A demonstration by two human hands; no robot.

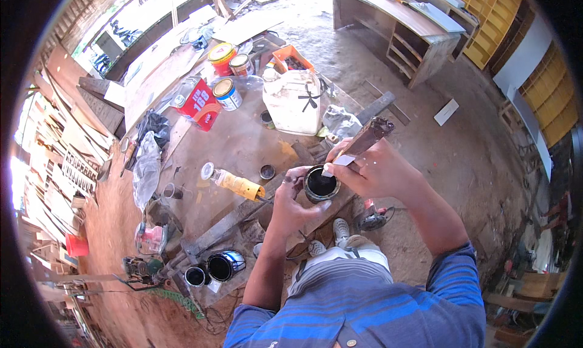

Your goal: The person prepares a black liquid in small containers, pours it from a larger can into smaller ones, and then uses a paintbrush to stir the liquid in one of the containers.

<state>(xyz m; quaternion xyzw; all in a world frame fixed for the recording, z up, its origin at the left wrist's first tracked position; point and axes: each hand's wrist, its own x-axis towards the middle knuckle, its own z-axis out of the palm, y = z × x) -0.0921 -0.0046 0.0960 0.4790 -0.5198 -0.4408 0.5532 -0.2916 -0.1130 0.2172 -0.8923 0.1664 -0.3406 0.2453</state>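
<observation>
My left hand (290, 206) grips a small open can (319, 198) from its left side, fingers around the wall. Dark, nearly black material shows inside the can. Above its right rim, my right hand (371, 170) pinches a small white scraper-like piece (345, 160), whose lower end reaches over the can's mouth. A dark-stained, brown stick-like piece (366, 137) also passes through the right hand and points up to the right. Its exact kind is unclear. Left of the can, a yellow-bodied power tool (241, 184) lies beside a small round lid or cup (267, 172).
On the worktable (241, 152) stand a white plastic jug (291, 103), a red solvent tin (199, 106) and several paint tins (227, 94). Two open cans of dark liquid, one larger (236, 259), stand lower left. A red power tool (373, 216) rests near my shoes (340, 229).
</observation>
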